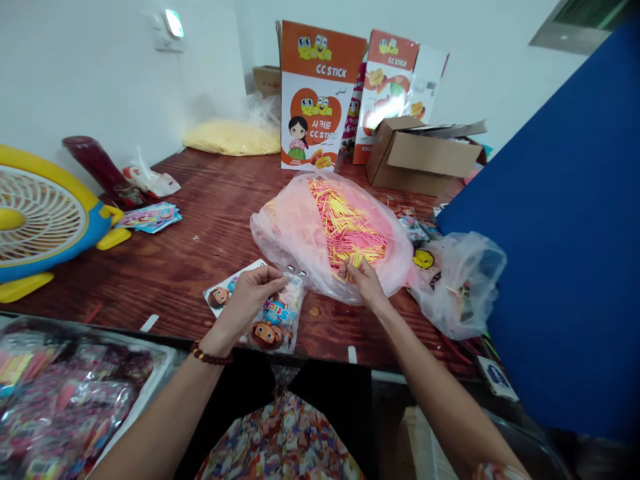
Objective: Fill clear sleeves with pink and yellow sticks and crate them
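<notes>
Grained red-brown wooden surface (215, 193) against a white wall (115, 73)

At far left stands a yellow-and-blue plastic fan (47, 213) with a round white grille; below it, a tray (155, 363) holds glossy clear packets (75, 407). Next come a dark red bottle (95, 163), flat blue printed sachets (153, 217) and, farther back, a pale yellow bulging bag (233, 138).

Near the front edge, the left hand (253, 293), a beaded bracelet (213, 355) at its wrist, has thumb and forefinger pinched together on the top of a clear plastic pouch (277, 327), printed with a cartoon child and blue lettering. Behind, an orange-and-white carton (320, 100) reads "CC STICK", with Korean and Arabic script.

Just right of the pouch, a crinkled translucent pink bag (295, 220) lies open, full of thin pink and yellow sticks (353, 230). Over its near side, the right hand (369, 280) is closed on a small yellow stick bundle (355, 259). Behind stand another "CC STICK" carton (385, 93) and a plain brown cardboard box (430, 157); a smooth blue panel (560, 220) rises at far right.
</notes>
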Tool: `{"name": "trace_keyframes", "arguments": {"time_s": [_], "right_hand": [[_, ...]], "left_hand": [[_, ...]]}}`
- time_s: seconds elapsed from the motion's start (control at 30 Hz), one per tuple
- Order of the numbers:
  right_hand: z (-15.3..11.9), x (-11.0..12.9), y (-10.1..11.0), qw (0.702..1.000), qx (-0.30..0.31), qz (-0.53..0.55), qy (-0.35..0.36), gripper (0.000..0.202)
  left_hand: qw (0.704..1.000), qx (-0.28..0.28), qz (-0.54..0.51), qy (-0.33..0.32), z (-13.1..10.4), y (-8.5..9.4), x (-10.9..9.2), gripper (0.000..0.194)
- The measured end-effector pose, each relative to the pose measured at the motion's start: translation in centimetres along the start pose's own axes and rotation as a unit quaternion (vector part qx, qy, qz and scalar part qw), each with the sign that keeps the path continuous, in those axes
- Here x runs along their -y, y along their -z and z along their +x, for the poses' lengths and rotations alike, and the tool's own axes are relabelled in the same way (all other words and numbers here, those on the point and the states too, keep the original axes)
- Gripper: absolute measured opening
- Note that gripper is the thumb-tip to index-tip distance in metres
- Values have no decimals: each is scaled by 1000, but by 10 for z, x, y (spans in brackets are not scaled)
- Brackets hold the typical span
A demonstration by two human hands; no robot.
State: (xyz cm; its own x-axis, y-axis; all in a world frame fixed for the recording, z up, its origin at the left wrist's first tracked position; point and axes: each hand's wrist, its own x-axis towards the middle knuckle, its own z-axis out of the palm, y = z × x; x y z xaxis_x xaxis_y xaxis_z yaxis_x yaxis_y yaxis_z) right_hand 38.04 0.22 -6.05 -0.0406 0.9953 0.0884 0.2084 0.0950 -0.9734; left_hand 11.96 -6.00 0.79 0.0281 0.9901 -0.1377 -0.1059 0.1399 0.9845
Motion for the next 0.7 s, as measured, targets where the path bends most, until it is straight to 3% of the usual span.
{"name": "trace_keyframes", "arguments": {"time_s": [0.13,0.23,0.37,0.53,0.7], "right_hand": [[0,31,-7,984,-19,178,-10,38],[-10,60,-20,979,21,202,6,34],[-24,87,-36,990,99,25,94,23],[-29,92,-48,954,162,-173,183,16],[-28,94,-50,926,197,-251,203,14]], "left_hand": [[999,25,26,4,3,-9,8,27],[998,52,46,-4,4,-12,11,27],[994,75,78,-8,2,-9,7,28],[993,69,91,-16,-3,-3,1,27],[991,88,104,-4,-6,0,5,31]]}}
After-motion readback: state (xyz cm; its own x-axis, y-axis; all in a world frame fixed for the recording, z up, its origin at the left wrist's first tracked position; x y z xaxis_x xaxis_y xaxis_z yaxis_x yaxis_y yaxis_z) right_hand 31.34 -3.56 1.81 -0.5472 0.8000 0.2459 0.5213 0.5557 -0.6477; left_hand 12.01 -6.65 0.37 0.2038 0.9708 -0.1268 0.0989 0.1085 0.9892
